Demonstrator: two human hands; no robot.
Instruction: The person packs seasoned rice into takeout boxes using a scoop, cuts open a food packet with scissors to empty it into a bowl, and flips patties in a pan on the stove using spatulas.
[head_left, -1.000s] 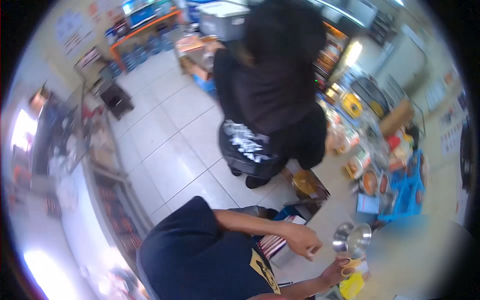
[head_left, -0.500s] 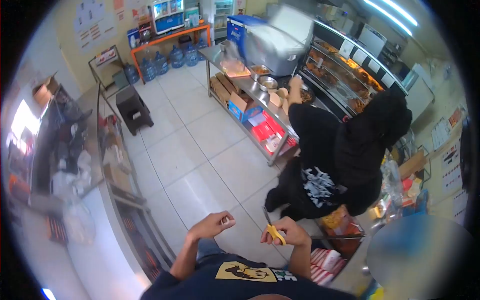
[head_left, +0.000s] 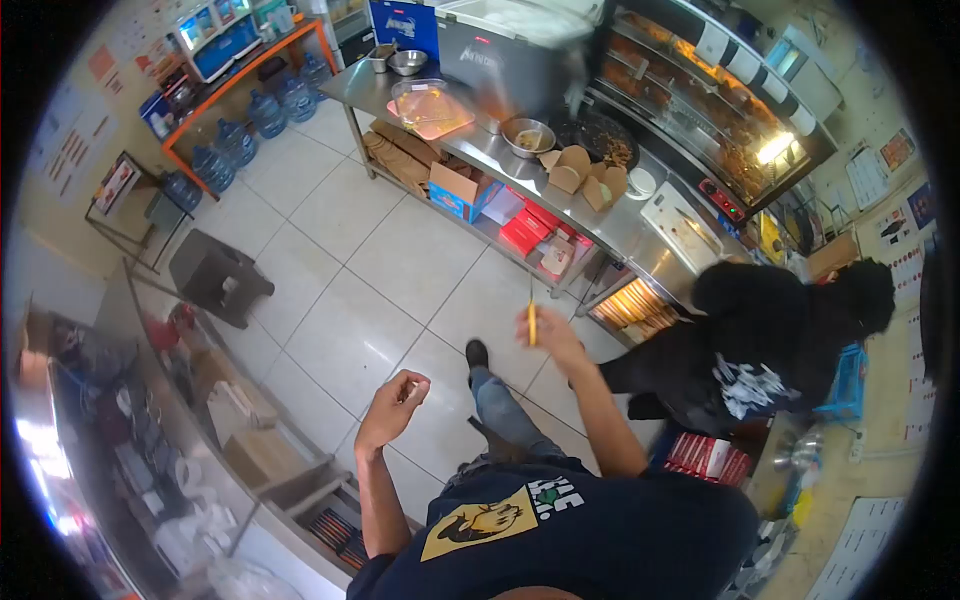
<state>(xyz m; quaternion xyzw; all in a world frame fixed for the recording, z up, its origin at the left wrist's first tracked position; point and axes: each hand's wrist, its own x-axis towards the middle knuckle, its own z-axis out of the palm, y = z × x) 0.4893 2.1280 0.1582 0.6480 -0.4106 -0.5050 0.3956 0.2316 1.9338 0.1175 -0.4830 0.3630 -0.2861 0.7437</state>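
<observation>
My right hand [head_left: 553,338] is closed on a pair of scissors [head_left: 532,325] with yellow handles, the blades pointing away from me over the tiled floor. Motion blurs the fingers and blades a little. My left hand [head_left: 393,408] hangs in front of my body with its fingers curled in. A small pale spot shows at its fingertips, too small to name. Both hands are clear of the steel table [head_left: 480,150] ahead, where cardboard food boxes [head_left: 570,170], a metal bowl [head_left: 527,138] and a dark round pan [head_left: 610,140] of food stand.
A person in black [head_left: 770,350] stands close on my right. Behind the table are a grey cooler [head_left: 500,60] and a lit food display case [head_left: 690,100]. A dark stool [head_left: 215,275] is at the left, near a cluttered counter [head_left: 180,400]. A cutting board [head_left: 682,228] lies at the table's right end.
I have stepped nearer the steel table, and my view has tilted down. My right hand has reached forward with the scissors. The person in black has moved away from the pan to the right.
</observation>
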